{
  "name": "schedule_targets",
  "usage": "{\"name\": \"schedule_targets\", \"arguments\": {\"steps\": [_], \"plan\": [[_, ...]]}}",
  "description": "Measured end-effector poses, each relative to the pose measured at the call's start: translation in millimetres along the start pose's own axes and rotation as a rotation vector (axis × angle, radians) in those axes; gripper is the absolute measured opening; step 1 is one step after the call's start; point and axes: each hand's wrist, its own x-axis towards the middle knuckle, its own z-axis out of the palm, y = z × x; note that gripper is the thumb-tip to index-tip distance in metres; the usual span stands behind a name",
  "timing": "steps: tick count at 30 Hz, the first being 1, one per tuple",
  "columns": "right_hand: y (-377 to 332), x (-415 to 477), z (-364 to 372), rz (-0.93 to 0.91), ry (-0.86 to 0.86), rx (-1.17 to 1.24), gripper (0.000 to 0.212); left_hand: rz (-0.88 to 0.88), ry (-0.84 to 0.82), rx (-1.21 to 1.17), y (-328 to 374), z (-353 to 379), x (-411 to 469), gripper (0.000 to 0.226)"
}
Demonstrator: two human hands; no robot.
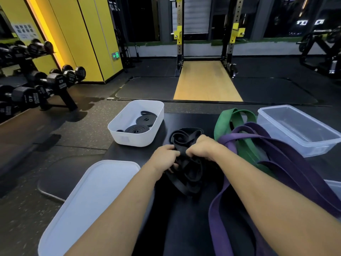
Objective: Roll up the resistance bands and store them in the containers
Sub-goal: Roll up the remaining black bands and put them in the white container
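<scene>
A: Gripping what, just now?

B: Black band (186, 174), bunched loose on the dark mat (138, 152), just in front of the white tub (136, 141). Left hand (166, 156) and right hand (201, 146) both curled tight around it, close together.

A: Best way to roll it?

B: Probably so: hunt out one end of the loop, shake free the twists, press flat and doubled. Then wind tight from the fold, pinching the core with one hand, feeding with the other. Keep edges level; otherwise likely to spring open once dropped in the tub.

A: And the tally?

B: Two black coils (135, 128) lying in the white tub, plus a loose loop beside them, perhaps only a tail. One clear tub (295, 145) far right. One white lid (88, 200) near left. One green band (223, 122), unrolled. Purple band (276, 154) draped over it, well tangled: one or two, cannot tell.
</scene>
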Motion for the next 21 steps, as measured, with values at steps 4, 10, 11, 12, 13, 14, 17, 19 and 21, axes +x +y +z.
{"name": "schedule_targets", "arguments": {"steps": [4, 10, 11, 12, 13, 14, 17, 19, 21], "plan": [[-3, 13, 7, -0.111, 0.051, 0.491, 0.034, 0.102, -0.074, -0.177, -9, 4, 3, 0.069], [-15, 27, 19, -0.401, 0.280, 0.858, 0.067, 0.253, 0.095, -0.395, -17, 12, 17, 0.063], [-12, 29, 19, -0.332, 0.258, 0.820, 0.069, 0.213, 0.107, -0.385, -19, 11, 20, 0.064], [-8, 32, 19, -0.276, 0.243, 0.729, 0.067, 0.177, 0.093, -0.356, -20, 10, 18, 0.065], [-3, 32, 20, -0.256, 0.233, 0.593, 0.061, 0.153, 0.073, -0.308, -22, 9, 17, 0.066], [3, 32, 21, -0.257, 0.226, 0.445, 0.055, 0.146, 0.064, -0.227, -26, 9, 17, 0.069], [14, 27, 26, -0.234, 0.307, 0.225, 0.049, 0.156, 0.095, -0.109, -33, 9, 18, 0.064], [18, 22, 27, -0.213, 0.395, 0.219, 0.050, 0.141, 0.133, -0.113, -33, 11, 18, 0.061], [18, 15, 29, -0.188, 0.393, 0.240, 0.052, 0.133, 0.147, -0.123, -32, 15, 12, 0.062]]}}
